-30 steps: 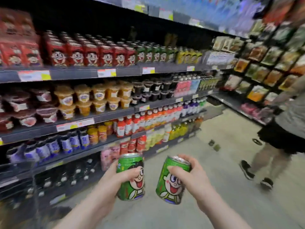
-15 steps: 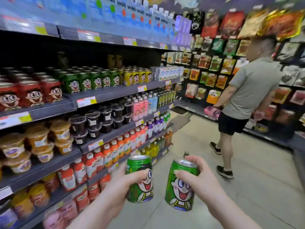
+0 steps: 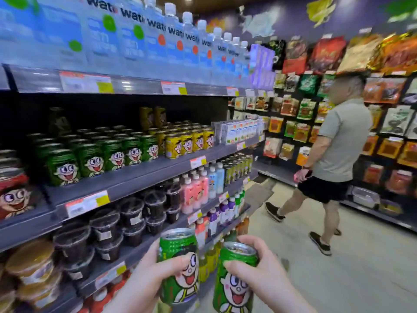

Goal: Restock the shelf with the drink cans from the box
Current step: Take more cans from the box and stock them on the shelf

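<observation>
Head view: left hand [image 3: 144, 279] grips one upright green cartoon-face drink can [image 3: 179, 265], and right hand [image 3: 264, 276] grips a second green can [image 3: 234, 281] just beside it, both held low before the shelving. Matching green cans [image 3: 99, 158] fill the grey middle shelf [image 3: 135, 181] beside yellow cans [image 3: 187, 141]; a person in a grey shirt [image 3: 343, 141] walks the aisle at right.

We are reading "wat" in dark letters on the water bottles [image 3: 176, 41] lining the top shelf [image 3: 140, 84], the word cut off and repeating bottle after bottle. The price tags [image 3: 86, 83] are blurring beyond reading, and the green cans [image 3: 179, 246] are showing no legible lettering.
</observation>
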The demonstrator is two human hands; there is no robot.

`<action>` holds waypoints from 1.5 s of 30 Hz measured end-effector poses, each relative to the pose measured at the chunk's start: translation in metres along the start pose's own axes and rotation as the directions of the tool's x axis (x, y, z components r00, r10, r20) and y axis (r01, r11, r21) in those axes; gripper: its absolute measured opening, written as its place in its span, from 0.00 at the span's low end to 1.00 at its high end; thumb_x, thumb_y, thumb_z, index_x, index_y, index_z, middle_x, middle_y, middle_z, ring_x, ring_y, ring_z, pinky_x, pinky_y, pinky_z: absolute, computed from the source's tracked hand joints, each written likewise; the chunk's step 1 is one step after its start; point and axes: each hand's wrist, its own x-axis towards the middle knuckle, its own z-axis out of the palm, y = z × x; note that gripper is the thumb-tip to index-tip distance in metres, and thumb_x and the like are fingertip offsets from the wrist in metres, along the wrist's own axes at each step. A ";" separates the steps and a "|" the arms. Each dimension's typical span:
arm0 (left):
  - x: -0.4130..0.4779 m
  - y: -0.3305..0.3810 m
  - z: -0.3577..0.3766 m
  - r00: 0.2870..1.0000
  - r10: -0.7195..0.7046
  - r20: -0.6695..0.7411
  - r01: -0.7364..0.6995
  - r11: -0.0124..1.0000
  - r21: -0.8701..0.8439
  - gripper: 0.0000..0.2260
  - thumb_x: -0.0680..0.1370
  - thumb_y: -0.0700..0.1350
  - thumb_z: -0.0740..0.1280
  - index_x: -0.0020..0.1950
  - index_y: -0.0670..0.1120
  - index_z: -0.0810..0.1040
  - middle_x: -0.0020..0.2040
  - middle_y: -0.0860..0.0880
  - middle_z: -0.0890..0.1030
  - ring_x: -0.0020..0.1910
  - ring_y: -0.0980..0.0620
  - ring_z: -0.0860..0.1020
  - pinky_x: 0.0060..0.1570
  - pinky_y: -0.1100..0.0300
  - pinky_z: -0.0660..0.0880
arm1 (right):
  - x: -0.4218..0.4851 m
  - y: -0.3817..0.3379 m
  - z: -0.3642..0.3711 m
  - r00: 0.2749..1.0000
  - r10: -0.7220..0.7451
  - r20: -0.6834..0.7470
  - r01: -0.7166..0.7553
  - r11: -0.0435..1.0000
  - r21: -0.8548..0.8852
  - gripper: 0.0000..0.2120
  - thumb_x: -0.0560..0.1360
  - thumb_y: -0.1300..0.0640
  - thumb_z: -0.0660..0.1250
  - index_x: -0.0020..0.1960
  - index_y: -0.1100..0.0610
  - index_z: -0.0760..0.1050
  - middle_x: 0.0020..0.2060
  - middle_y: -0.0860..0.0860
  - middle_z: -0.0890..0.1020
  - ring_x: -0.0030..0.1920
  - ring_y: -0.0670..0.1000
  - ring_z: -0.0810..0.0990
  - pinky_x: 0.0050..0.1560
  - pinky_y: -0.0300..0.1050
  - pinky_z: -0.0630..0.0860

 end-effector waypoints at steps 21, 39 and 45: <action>0.111 0.099 -0.064 0.473 0.351 -0.808 -0.297 0.927 0.229 0.35 0.48 0.48 0.81 0.54 0.51 0.78 0.48 0.44 0.85 0.44 0.45 0.84 0.41 0.53 0.78 | 0.321 -0.163 0.112 0.645 -0.530 0.550 0.564 0.816 0.126 0.26 0.64 0.48 0.76 0.56 0.43 0.66 0.55 0.48 0.76 0.55 0.49 0.77 0.52 0.43 0.74; 0.111 0.139 -0.185 0.349 0.451 -0.822 -0.045 0.884 0.466 0.27 0.63 0.38 0.79 0.56 0.55 0.73 0.50 0.50 0.82 0.44 0.56 0.81 0.35 0.66 0.77 | 0.322 -0.196 0.248 0.560 -0.557 0.614 0.672 0.738 0.057 0.36 0.63 0.47 0.77 0.66 0.51 0.66 0.59 0.48 0.74 0.58 0.47 0.73 0.58 0.40 0.70; 0.114 0.131 -0.201 0.365 0.454 -0.813 0.079 0.855 0.513 0.31 0.52 0.60 0.79 0.53 0.69 0.73 0.64 0.53 0.73 0.61 0.51 0.75 0.61 0.47 0.74 | 0.320 -0.186 0.257 0.553 -0.557 0.620 0.695 0.719 0.025 0.33 0.64 0.47 0.76 0.64 0.49 0.66 0.54 0.45 0.72 0.53 0.44 0.71 0.51 0.34 0.65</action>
